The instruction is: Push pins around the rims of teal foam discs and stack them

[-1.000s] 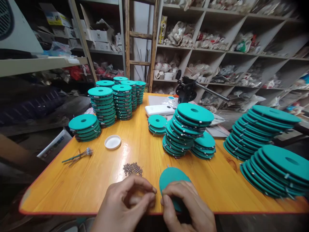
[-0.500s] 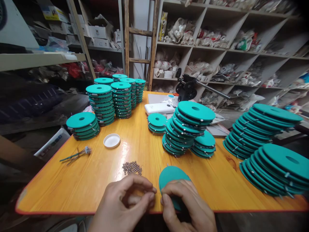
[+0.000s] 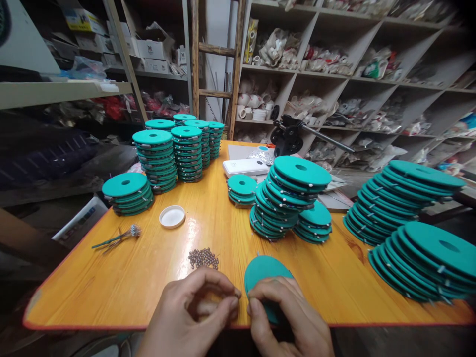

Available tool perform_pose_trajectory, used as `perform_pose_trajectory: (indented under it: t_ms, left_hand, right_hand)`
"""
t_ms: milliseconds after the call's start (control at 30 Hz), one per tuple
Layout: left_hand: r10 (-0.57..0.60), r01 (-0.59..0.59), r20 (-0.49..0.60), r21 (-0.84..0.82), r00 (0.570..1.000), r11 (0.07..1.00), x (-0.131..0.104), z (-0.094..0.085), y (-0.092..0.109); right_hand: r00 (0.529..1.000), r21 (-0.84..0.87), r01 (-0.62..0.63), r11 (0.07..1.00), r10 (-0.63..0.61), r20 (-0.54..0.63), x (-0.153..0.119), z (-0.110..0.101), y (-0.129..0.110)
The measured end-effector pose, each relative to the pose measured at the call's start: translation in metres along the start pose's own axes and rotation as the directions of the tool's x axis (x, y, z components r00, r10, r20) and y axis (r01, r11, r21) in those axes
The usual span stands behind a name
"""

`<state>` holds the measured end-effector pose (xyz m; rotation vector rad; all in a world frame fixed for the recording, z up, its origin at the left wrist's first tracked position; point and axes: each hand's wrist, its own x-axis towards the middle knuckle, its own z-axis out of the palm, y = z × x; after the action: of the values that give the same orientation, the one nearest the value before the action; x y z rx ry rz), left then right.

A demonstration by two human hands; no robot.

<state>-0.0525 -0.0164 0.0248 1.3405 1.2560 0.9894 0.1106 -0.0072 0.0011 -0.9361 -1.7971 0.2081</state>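
Note:
My left hand (image 3: pixel 197 312) is at the table's front edge, thumb and forefinger pinched together. Facing it, my right hand (image 3: pixel 288 315) also pinches, its fingertips a small gap away from the left ones. Whatever lies between either pair of fingertips is too small to make out. Partly hidden behind the right hand is a flat green foam disc (image 3: pixel 265 271), lying at the table edge. Just beyond the left hand sits a small heap of dark brown beads (image 3: pixel 203 258).
A white round lid (image 3: pixel 172 217) and a bundle of thin wires (image 3: pixel 117 239) lie to the left. Stacks of green foam spools (image 3: pixel 154 158) stand at the back left, more spools (image 3: pixel 293 188) at the right. A white power bank (image 3: pixel 243 167) lies behind.

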Motion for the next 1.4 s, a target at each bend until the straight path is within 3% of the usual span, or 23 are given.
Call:
perform_pose_trajectory:
  t_ms: [367,833,1167,1400]
  left_hand:
    - [0.015,-0.015,-0.013,-0.026,1.000,1.000,-0.002,0.002,-0.009]
    - [-0.045,0.045,0.022,-0.008,0.999,0.999,-0.003,-0.001,0.000]
    - [-0.024,0.024,0.009,-0.015,1.000,1.000,-0.003,0.000,-0.014]
    - [-0.061,0.061,0.026,-0.001,0.998,0.998,-0.004,-0.002,-0.003]
  right_hand:
    - [0.997,-0.002,-0.045,0.999,0.045,0.060,0.001,-0.004,-0.005]
    - [0.997,0.000,-0.048,0.999,0.048,0.063,0.001,-0.005,-0.004]
    - [0.995,-0.004,-0.075,0.997,0.076,0.070,0.000,-0.005,-0.005]
    - [0.994,0.007,-0.089,0.996,0.089,0.068,0.000,-0.005,-0.005]
